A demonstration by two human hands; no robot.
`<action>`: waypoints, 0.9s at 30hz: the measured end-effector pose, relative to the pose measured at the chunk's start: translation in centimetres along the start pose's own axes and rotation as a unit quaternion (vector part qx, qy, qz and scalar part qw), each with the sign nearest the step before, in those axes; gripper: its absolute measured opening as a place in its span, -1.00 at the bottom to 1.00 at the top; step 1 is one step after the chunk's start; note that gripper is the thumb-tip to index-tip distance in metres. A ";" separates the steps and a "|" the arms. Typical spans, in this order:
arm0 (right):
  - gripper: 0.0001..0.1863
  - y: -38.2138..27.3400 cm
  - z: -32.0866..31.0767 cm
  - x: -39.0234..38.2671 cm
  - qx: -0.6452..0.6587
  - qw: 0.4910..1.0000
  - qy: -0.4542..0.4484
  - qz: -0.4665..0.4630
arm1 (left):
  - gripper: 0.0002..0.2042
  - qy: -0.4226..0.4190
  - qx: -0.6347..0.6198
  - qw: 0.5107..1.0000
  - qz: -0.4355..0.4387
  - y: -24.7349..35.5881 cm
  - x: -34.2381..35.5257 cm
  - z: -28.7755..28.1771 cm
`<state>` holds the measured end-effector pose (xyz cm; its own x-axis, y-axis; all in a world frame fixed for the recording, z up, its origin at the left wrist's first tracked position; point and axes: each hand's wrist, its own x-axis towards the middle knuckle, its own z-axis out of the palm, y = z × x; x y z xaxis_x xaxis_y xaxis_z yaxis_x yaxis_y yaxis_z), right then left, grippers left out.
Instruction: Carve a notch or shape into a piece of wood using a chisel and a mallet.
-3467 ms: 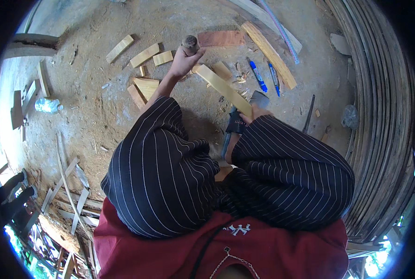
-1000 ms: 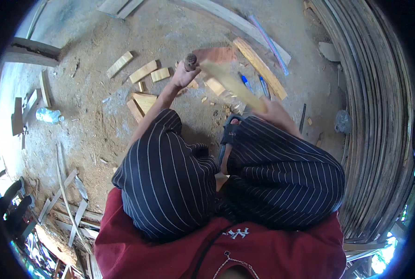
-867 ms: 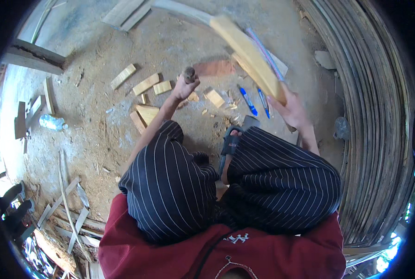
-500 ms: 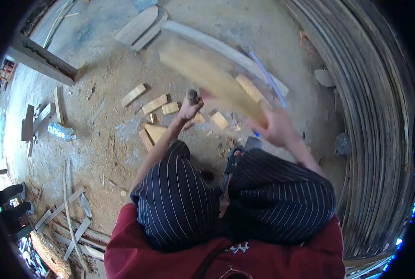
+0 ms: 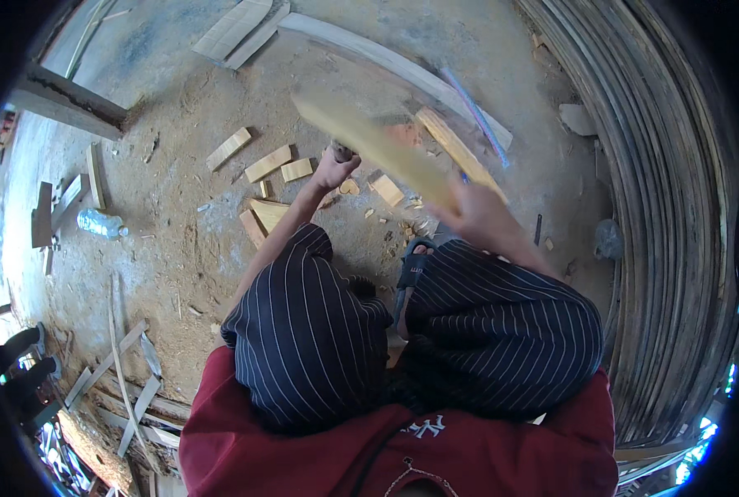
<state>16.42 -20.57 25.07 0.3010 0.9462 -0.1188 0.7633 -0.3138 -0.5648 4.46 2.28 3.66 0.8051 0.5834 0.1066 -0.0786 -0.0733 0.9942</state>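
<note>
My left hand [image 5: 333, 171] is closed round the upright dark handle of a tool [image 5: 342, 152]; the tool's lower part is hidden beneath the hand. A pale, motion-blurred wooden board [image 5: 377, 149] is in my right hand [image 5: 481, 214], fingers wrapped round its near end. The board slants away to the far left, and its edge overlaps the handle's top in view; whether they touch I cannot tell. Under the board lies a yellowish length of wood [image 5: 462, 153], partly covered. Close to my left hand, a small wooden block [image 5: 387, 190] rests among chips on the floor.
Several cut wooden blocks [image 5: 268, 163] lie left of my hands. A long pale plank [image 5: 369, 51] and a blue strip [image 5: 479, 120] lie beyond. Stacked boards [image 5: 659, 207] line the right side. At left are a plastic bottle [image 5: 102, 224] and a post [image 5: 67, 103].
The board has shifted left and now overlaps the handle's top, with my right hand moving slightly left and away from me. More of the wood under it shows. My left hand keeps its grip.
</note>
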 end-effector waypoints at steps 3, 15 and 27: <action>-0.46 -0.3 -1.4 0.6 -0.191 0.981 -0.035 -0.004 | -0.90 -0.054 0.089 0.994 -0.037 -0.2 0.7 -0.2; -0.33 -3.8 -3.5 -1.5 0.034 0.998 0.033 0.029 | -0.89 -0.089 0.054 0.991 -0.085 -0.2 0.4 -0.3; -0.44 -0.2 -1.3 -1.9 -0.001 0.998 -0.005 0.058 | -0.89 -0.081 0.040 0.992 -0.088 0.0 0.8 0.7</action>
<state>16.43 -22.39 26.51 0.3813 0.9043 -0.1921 0.7246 -0.4214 -0.5454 5.56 2.15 3.77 0.8868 0.4554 -0.0785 0.1131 -0.0492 0.9924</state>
